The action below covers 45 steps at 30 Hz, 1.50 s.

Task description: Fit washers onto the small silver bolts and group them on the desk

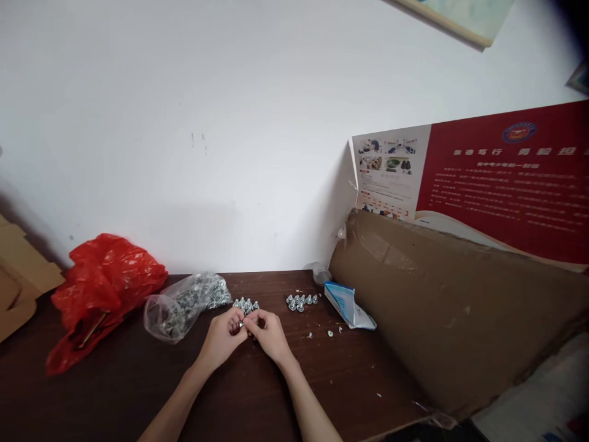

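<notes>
My left hand (224, 336) is closed, its fingers curled around a small shiny metal piece (242, 323) that shows only in part. My right hand (268, 334) meets it in a pinch at the same spot, with thumb and forefinger at the piece. Just beyond my fingertips stands a cluster of small silver metal fittings (248, 304) with pointed tops. A second group of similar fittings (297, 302) stands to the right. Left of my hands lies a clear plastic bag (188, 304) full of small metal parts.
A red plastic bag (110, 270) lies at the left, beside brown cardboard (23, 270). On the right are a blue-and-white packet (350, 306), small white scraps (330, 334) and a large cardboard box (442, 307). A white wall (230, 135) rises behind the dark table (257, 399).
</notes>
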Motion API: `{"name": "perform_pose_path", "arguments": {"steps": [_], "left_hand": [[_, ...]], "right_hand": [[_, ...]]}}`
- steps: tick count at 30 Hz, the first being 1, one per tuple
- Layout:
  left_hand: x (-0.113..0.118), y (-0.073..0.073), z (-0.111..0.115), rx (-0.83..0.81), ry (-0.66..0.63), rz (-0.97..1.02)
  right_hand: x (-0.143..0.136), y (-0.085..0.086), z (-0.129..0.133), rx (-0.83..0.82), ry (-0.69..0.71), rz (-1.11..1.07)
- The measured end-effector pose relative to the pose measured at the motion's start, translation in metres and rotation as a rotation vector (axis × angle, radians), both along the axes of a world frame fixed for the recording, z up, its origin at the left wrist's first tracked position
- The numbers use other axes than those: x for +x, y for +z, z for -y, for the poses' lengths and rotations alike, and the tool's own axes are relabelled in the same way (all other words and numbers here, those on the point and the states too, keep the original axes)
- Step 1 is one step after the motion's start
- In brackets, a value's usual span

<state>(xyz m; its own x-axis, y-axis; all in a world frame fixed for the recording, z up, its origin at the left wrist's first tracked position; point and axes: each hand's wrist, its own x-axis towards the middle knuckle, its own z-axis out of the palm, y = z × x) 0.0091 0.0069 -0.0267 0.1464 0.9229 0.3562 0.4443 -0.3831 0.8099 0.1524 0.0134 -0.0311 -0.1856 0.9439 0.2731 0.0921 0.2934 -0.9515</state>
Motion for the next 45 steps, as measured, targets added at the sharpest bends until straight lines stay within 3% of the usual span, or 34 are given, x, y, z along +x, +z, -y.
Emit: {"name": "perform_pose_path", "arguments": {"steps": [9,18,24,30,45], "left_hand": [[-0.001,-0.007,-0.004,-0.006,-0.029,0.045],[0.000,-0.006,-0.002,-0.012,-0.026,0.106],[-0.001,-0.009,-0.004,-0.002,-0.016,0.098],[-0.001,-0.011,-0.005,0.005,-0.005,0.075],[0.001,-0.003,-0.001,-0.005,0.001,0.104]], "right_hand": [[0.001,-0.007,-0.009,-0.093,0.055,-0.125],[0.002,-0.008,-0.011,-0.099,0.031,-0.190],[0.001,-0.006,-0.006,-0.014,-0.098,0.002],[0.002,-0.006,-0.007,-0.037,-0.018,-0.058],[0.003,-0.009,-0.008,0.016,-0.026,-0.041]]}}
